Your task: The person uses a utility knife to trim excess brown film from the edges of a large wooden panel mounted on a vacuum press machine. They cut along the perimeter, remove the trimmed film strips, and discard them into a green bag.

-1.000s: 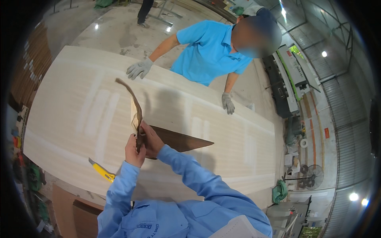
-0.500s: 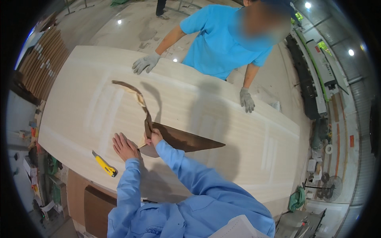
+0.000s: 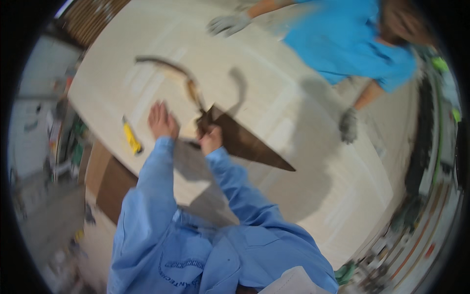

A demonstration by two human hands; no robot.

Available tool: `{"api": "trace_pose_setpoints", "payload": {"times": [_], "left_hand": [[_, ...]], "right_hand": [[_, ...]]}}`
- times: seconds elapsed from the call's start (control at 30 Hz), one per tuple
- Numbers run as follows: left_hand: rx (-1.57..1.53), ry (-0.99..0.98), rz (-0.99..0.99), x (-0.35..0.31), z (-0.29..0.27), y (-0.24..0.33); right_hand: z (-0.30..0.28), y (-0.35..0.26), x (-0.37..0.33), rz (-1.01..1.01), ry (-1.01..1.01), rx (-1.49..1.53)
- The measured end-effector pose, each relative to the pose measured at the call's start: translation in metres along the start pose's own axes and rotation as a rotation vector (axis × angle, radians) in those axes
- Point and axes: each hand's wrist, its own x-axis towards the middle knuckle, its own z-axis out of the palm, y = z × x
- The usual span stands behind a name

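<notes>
My left hand point(image 3: 163, 120) lies flat on a large pale board point(image 3: 274, 68), fingers stretched out. Just right of it, my right hand point(image 3: 210, 140) is closed round part of a thin dark brown sheet point(image 3: 252, 144), perhaps veneer or film. One piece of this sheet tapers to a point on the right. From my fist a narrow curled strip point(image 3: 166, 63), with a paler side showing, arches away over the board and casts a shadow. A yellow utility knife point(image 3: 131, 137) rests on the board left of my left hand, blade pointing away. Blur softens the details.
Across the board a person in a blue shirt point(image 3: 347, 44) rests a grey-gloved hand point(image 3: 228, 24) on it; the other gloved hand point(image 3: 348, 126) is at its edge. Brown panels point(image 3: 110, 179) stand below the board's near left side. Cluttered shelves line both sides.
My view has turned and shifted, so the board appears tilted and nearer. My hands, the brown sheet and the knife keep about the same places on the board.
</notes>
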Motion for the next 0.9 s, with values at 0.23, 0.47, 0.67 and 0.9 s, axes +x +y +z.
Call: {"api": "trace_pose_setpoints", "payload": {"times": [0.23, 0.47, 0.67, 0.9], "left_hand": [[-0.007, -0.014, -0.02, -0.001, -0.006, 0.002], [-0.017, 0.0, -0.012, 0.0, -0.011, 0.003], [-0.034, 0.072, 0.001, -0.004, 0.002, -0.001], [-0.203, -0.055, 0.19, -0.009, -0.026, 0.018]], "right_hand": [[-0.044, -0.032, -0.037, -0.097, -0.261, 0.179], [-0.096, -0.054, -0.108, -0.152, -0.206, 0.273], [-0.14, -0.088, -0.159, -0.123, -0.183, 0.334], [-0.146, -0.093, -0.153, -0.044, -0.007, 0.518]]}}
